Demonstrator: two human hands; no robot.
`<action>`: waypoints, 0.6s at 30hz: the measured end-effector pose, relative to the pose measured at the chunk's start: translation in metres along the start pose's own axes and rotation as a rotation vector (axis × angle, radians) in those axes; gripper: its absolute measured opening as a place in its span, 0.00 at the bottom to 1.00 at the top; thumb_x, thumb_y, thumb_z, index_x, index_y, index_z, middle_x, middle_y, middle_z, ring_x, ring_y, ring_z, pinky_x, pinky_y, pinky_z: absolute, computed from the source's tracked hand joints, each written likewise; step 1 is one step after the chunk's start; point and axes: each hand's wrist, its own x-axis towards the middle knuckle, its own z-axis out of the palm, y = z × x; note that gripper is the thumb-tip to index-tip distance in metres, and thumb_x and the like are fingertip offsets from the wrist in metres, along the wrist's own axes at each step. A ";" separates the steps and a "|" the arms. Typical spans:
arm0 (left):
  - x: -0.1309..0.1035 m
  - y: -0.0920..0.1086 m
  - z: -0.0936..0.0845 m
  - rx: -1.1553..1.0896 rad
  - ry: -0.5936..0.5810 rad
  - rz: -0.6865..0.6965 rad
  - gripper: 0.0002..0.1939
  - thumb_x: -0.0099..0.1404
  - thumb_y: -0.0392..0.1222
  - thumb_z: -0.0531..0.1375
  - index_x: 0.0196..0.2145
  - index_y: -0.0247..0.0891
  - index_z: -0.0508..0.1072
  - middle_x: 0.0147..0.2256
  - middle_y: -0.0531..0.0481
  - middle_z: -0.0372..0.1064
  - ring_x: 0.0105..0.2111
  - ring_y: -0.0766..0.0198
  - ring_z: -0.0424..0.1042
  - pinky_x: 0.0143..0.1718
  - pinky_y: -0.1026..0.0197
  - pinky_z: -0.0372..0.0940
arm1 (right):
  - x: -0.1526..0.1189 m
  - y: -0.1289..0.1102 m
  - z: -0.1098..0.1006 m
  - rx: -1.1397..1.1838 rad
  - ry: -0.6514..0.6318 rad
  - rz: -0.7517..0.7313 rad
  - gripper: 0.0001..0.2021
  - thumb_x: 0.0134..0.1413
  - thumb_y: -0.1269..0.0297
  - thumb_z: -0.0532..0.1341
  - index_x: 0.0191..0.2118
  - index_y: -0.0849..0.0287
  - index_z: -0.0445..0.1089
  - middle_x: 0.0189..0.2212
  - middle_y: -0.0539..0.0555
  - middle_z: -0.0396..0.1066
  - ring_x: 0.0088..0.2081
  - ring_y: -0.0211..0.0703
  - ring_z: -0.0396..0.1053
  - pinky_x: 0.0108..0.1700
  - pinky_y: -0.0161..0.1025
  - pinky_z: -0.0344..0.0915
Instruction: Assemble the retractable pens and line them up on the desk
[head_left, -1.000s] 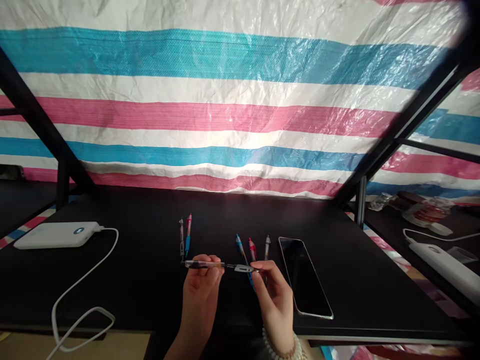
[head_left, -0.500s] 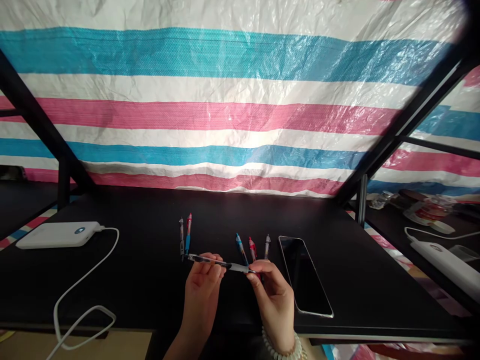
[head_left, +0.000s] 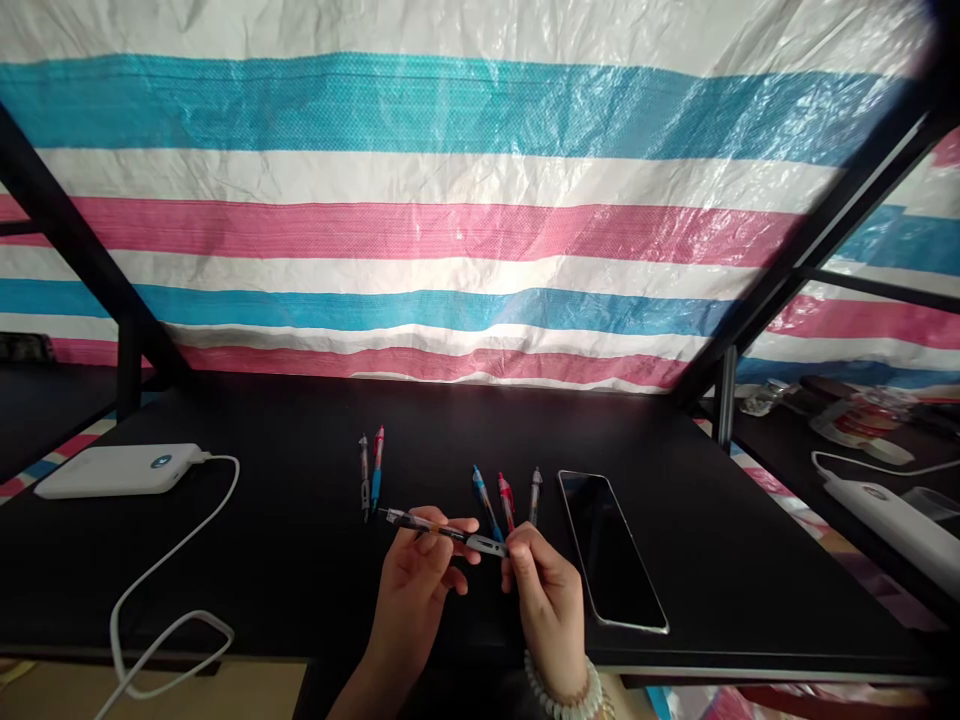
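Note:
A pen (head_left: 457, 533) with a clear barrel and grey grip lies nearly level between my hands, above the black table. My left hand (head_left: 416, 585) pinches its barrel, thumb against the fingers, with the lower fingers partly spread. At the right end, the thumb and forefinger of my right hand (head_left: 549, 590) are closed on the pen's grey end; the very tip is hidden. Beyond my right hand lie a blue pen (head_left: 486, 500), a red pen (head_left: 506, 498) and a grey pen (head_left: 535, 496). Farther left, a dark pen (head_left: 364, 475) rests beside a red-and-blue pen (head_left: 377, 470).
A smartphone (head_left: 611, 550) lies right of my right hand. At the left is a white power bank (head_left: 116, 470) with a white cable (head_left: 176, 548) looping over the table edge. Black frame bars (head_left: 810, 250) slope up at both sides, before a striped plastic sheet (head_left: 450, 235).
The pen has turned slightly about its length, and its grip now shows a dark slotted side. My left hand's lower fingers have spread, and my right fingers have shifted at the pen's end.

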 end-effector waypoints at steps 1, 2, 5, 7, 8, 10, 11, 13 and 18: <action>0.000 0.001 0.000 0.003 -0.006 -0.005 0.08 0.64 0.42 0.64 0.41 0.41 0.71 0.42 0.46 0.77 0.33 0.64 0.75 0.26 0.67 0.66 | 0.000 0.000 0.000 0.010 -0.010 -0.004 0.19 0.67 0.58 0.53 0.24 0.58 0.63 0.21 0.48 0.60 0.23 0.37 0.60 0.27 0.34 0.58; -0.001 0.001 0.001 -0.001 0.000 -0.002 0.08 0.64 0.41 0.64 0.41 0.41 0.71 0.42 0.46 0.77 0.33 0.64 0.76 0.28 0.67 0.67 | 0.000 0.000 0.000 0.020 -0.023 -0.002 0.18 0.67 0.58 0.53 0.26 0.58 0.64 0.21 0.48 0.62 0.24 0.37 0.61 0.28 0.34 0.59; 0.000 0.003 0.003 -0.036 0.079 0.029 0.09 0.63 0.41 0.65 0.40 0.40 0.70 0.42 0.46 0.77 0.34 0.65 0.76 0.35 0.65 0.69 | 0.000 0.000 0.001 0.029 -0.014 0.025 0.08 0.65 0.59 0.57 0.43 0.57 0.67 0.24 0.48 0.68 0.27 0.39 0.67 0.32 0.34 0.64; 0.001 0.004 0.004 -0.069 0.141 0.038 0.11 0.62 0.40 0.66 0.41 0.40 0.70 0.42 0.47 0.77 0.35 0.65 0.76 0.38 0.64 0.70 | 0.000 0.000 0.002 0.015 0.022 0.031 0.14 0.62 0.62 0.61 0.51 0.55 0.64 0.29 0.49 0.72 0.31 0.41 0.71 0.36 0.35 0.67; 0.001 0.005 0.004 -0.082 0.158 0.036 0.11 0.62 0.40 0.66 0.41 0.40 0.70 0.41 0.47 0.77 0.35 0.65 0.76 0.39 0.64 0.70 | 0.000 0.000 0.003 0.006 0.034 0.024 0.13 0.61 0.62 0.61 0.51 0.55 0.65 0.31 0.51 0.73 0.33 0.41 0.72 0.37 0.35 0.68; 0.001 0.005 0.004 -0.097 0.159 0.025 0.12 0.61 0.40 0.66 0.41 0.40 0.70 0.41 0.46 0.78 0.35 0.65 0.76 0.39 0.63 0.70 | -0.001 0.002 0.003 -0.005 0.025 0.007 0.07 0.61 0.63 0.61 0.45 0.56 0.69 0.35 0.53 0.74 0.37 0.43 0.74 0.40 0.36 0.69; 0.001 0.005 0.004 -0.100 0.150 0.020 0.12 0.61 0.40 0.67 0.41 0.39 0.70 0.40 0.46 0.78 0.34 0.65 0.76 0.39 0.62 0.70 | -0.001 0.002 0.003 -0.004 0.014 0.009 0.06 0.61 0.62 0.61 0.42 0.56 0.70 0.36 0.54 0.74 0.38 0.44 0.74 0.40 0.36 0.69; 0.001 0.005 0.004 -0.100 0.135 0.009 0.13 0.61 0.40 0.67 0.42 0.39 0.70 0.40 0.44 0.78 0.34 0.64 0.76 0.39 0.61 0.70 | 0.000 0.001 0.002 0.003 0.004 0.027 0.06 0.61 0.61 0.61 0.41 0.57 0.71 0.35 0.54 0.75 0.36 0.45 0.74 0.39 0.37 0.70; 0.002 0.002 0.001 -0.091 0.124 -0.002 0.13 0.61 0.41 0.67 0.42 0.38 0.70 0.42 0.42 0.78 0.32 0.65 0.76 0.37 0.61 0.70 | 0.001 -0.006 0.001 -0.075 -0.049 0.052 0.13 0.65 0.58 0.57 0.30 0.58 0.69 0.25 0.51 0.71 0.28 0.41 0.69 0.32 0.35 0.65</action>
